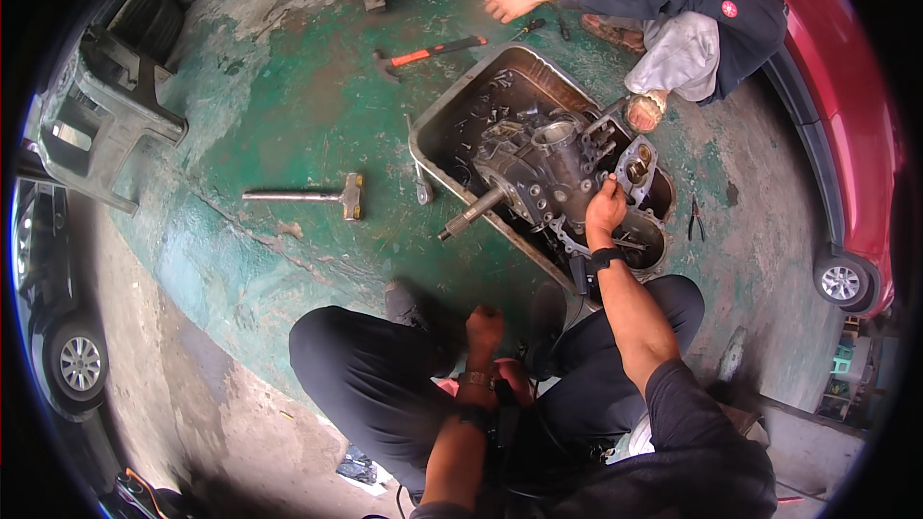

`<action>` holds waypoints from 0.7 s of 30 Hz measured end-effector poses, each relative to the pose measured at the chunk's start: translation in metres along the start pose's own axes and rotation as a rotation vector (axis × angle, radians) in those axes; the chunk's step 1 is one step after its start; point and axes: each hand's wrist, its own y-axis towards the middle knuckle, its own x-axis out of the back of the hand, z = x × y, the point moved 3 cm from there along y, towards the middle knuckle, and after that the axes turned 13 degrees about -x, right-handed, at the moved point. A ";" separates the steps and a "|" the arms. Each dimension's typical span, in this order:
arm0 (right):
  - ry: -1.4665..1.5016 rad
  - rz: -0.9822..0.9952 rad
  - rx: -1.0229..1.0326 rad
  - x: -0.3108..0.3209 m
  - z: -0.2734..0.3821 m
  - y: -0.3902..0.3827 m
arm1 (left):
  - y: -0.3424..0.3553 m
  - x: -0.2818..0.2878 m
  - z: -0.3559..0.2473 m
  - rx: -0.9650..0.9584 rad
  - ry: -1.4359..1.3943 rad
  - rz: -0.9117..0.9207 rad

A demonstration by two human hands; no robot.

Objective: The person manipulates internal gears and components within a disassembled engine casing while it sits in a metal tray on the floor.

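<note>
A greasy metal gearbox [538, 168] lies over a metal drip pan [423, 149], its splined shaft [471, 214] pointing toward me at the left. My right hand [606, 207] is at the gearbox's right side, fingers pinched together against the casing near a lighter metal flange [636, 168]. Whatever is between those fingertips is too small to make out. Between my knees, my left hand [484, 327] is held in a loose fist, apart from the gearbox, with nothing showing in it. An open round housing [639, 235] sits just right of my right wrist.
A sledgehammer [303, 196], a claw hammer [433, 53], a ratchet [422, 187] and pliers [696, 219] lie on the green floor. A co-worker [673, 19] crouches at the far right. A grey stool [115, 120] stands left; a red car [846, 115] is at right.
</note>
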 end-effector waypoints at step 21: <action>-0.054 -0.026 -0.015 0.005 -0.016 0.016 | -0.004 0.020 -0.080 0.104 0.081 0.098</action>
